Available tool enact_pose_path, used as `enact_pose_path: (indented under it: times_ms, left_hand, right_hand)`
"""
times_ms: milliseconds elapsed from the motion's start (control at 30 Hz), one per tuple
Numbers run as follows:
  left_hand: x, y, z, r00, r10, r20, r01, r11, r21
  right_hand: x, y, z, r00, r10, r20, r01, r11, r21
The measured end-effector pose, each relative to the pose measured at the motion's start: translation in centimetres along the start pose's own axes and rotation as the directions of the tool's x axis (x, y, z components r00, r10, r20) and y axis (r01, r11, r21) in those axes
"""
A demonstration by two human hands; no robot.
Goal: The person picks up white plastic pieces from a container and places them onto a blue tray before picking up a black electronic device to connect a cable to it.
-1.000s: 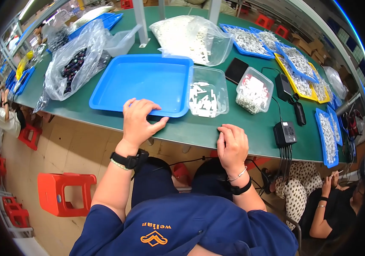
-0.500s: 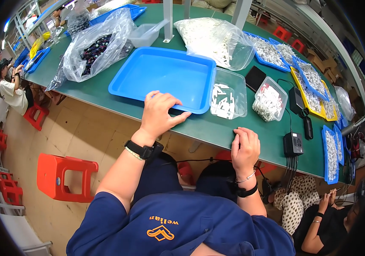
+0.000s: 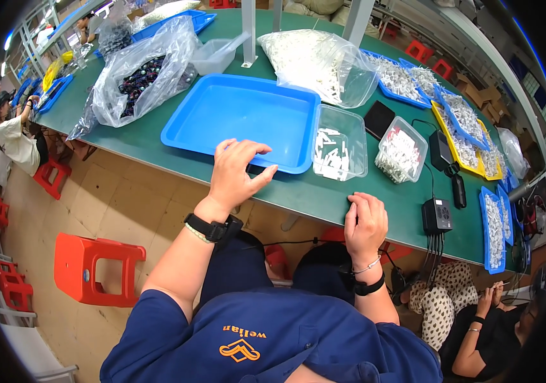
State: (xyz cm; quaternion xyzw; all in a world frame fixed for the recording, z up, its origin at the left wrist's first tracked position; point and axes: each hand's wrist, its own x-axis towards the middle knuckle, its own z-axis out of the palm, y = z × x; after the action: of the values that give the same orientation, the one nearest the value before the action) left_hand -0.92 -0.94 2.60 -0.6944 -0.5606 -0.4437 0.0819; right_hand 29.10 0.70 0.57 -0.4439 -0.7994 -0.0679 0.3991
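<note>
At the front edge of an empty blue tray [image 3: 241,115], my left hand [image 3: 236,171] is held over the rim with its thumb and fingers apart. It is open, and nothing shows between the fingers. Further right, my right hand [image 3: 365,220] rests by the front edge of the table, its fingers curled together and the thumb close to them. No object can be seen in it. Just beyond it stands a clear plastic box [image 3: 357,159] with some small white pieces [image 3: 332,163] inside. A second clear box [image 3: 400,150], fuller of white pieces, is to the right.
A large clear bag [image 3: 308,60] of white parts and a bag [image 3: 142,83] of dark parts lie behind. Blue trays [image 3: 494,230] and a yellow tray [image 3: 461,143] of parts fill the right side. A black cabled box [image 3: 437,216] stands near the edge. A person [image 3: 477,332] sits at right.
My left thumb has drawn slightly closer to the fingers. The view has shifted a little; the right hand and the containers stay in place.
</note>
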Motion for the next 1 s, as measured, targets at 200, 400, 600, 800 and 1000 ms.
enact_pose_path:
  times_ms: [200, 400, 600, 800, 1000]
  left_hand:
    - [-0.2, -0.4, 0.2, 0.999, -0.045, 0.006, 0.046, 0.995, -0.085]
    - [-0.5, -0.8, -0.1, 0.999, -0.001, -0.045, -0.002, 0.999, -0.045]
    - [-0.4, -0.2, -0.4, 0.994, -0.057, -0.089, 0.037, 0.976, -0.213]
    - [-0.4, 1.5, -4.2, 0.971, -0.158, -0.181, 0.044, 0.858, -0.512]
    - [1.0, 4.7, -11.3, 0.930, -0.006, -0.368, -0.212, 0.808, -0.550]
  right_hand:
    - [-0.2, 0.2, 0.2, 1.000, 0.001, -0.007, -0.001, 1.000, -0.005]
    - [-0.2, 0.0, 0.6, 1.000, -0.002, -0.005, 0.002, 1.000, -0.006]
    - [-0.6, 0.4, 0.4, 1.000, 0.003, -0.013, -0.003, 1.000, -0.029]
    - [-0.6, 0.4, 0.6, 1.000, 0.010, -0.021, -0.010, 0.999, -0.036]
    - [-0.4, 0.1, 0.5, 0.999, -0.020, -0.045, 0.019, 1.000, -0.016]
